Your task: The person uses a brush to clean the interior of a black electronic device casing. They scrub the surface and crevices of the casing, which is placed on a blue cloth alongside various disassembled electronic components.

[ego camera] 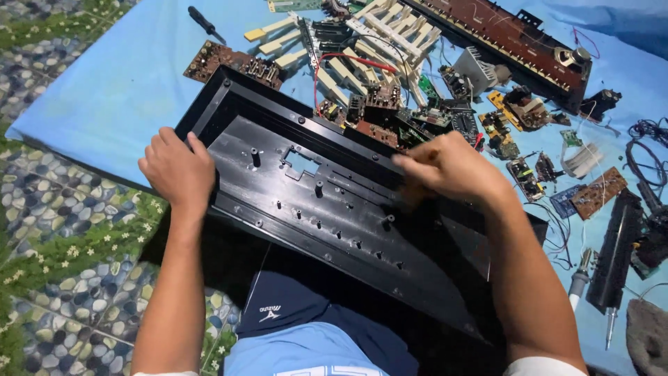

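A long black plastic casing (327, 209), the inside of a keyboard shell with screw posts and a square cut-out, lies tilted across my lap. My left hand (177, 170) grips its left edge. Over the middle of the casing, my right hand (449, 167) has its fingers pinched together and is blurred; whether something small sits in them I cannot tell. Behind the casing lies a heap of circuit boards (390, 111) with red wires and white keyboard keys (348, 42).
A blue sheet (118, 83) covers the floor under the parts. A long brown circuit strip (515, 35) lies at the back right, a black screwdriver (203, 23) at the back left. Small boards, cables and a black bar (616, 251) fill the right side. Patterned floor (62, 237) is at left.
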